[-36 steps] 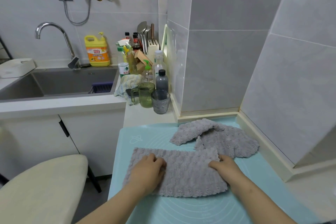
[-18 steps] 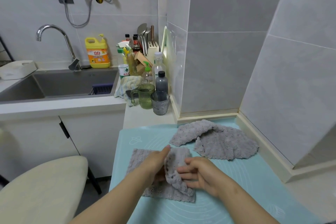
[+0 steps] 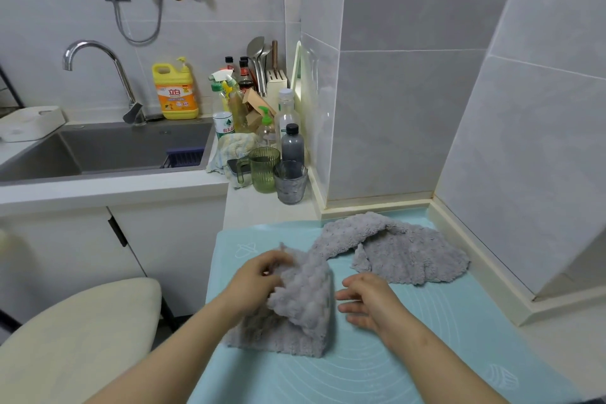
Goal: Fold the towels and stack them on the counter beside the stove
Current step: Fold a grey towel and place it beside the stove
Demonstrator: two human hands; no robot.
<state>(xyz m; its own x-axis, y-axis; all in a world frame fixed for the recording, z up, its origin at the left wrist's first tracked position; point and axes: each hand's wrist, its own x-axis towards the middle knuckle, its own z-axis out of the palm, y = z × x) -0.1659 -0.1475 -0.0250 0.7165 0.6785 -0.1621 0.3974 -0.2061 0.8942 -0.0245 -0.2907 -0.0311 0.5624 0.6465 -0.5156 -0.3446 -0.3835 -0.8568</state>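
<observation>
Lower centre: left hand (image 3: 259, 275) pinches half-folded fluffy grey towel (image 3: 303, 308) on pale blue silicone mat (image 3: 442, 354); right hand (image 3: 367, 300) loose, empty beside it. Square edges, then flatten (pile looks springy).

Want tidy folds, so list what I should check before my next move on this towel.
1. Left hand grips the near towel: ok.
2. Right hand on that towel: not ok; it is open beside it, holding nothing.
3. Fold lying flat: not ok; the top layer is bunched and raised.
4. Bare mat to press it on: ok.
5. Far towel folded: not ok; it is crumpled at the mat's back.
6. Stacking spot by the stove free: cannot tell; the stove is out of view.
</observation>
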